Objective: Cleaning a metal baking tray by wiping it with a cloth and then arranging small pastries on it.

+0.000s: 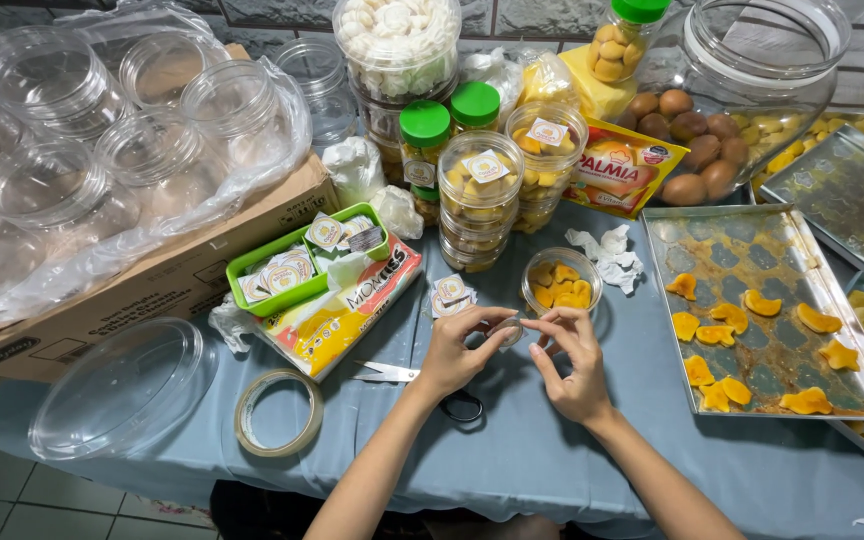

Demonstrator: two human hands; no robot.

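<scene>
My left hand (457,345) and my right hand (570,358) meet over the blue cloth, both pinching a small round label sticker (510,331) between their fingertips. Just beyond them stands an open clear jar (561,281) partly filled with orange-yellow cookies. A sheet of round stickers (451,294) lies left of that jar. Scissors (422,385) lie under my left wrist, with the handles partly hidden.
A metal tray (752,250) with several orange cookies sits at right. Stacked filled jars (479,198), a green basket of stickers (302,262), a tape roll (278,412), a clear lid (122,388), and a cardboard box (152,290) of empty jars are at left and behind.
</scene>
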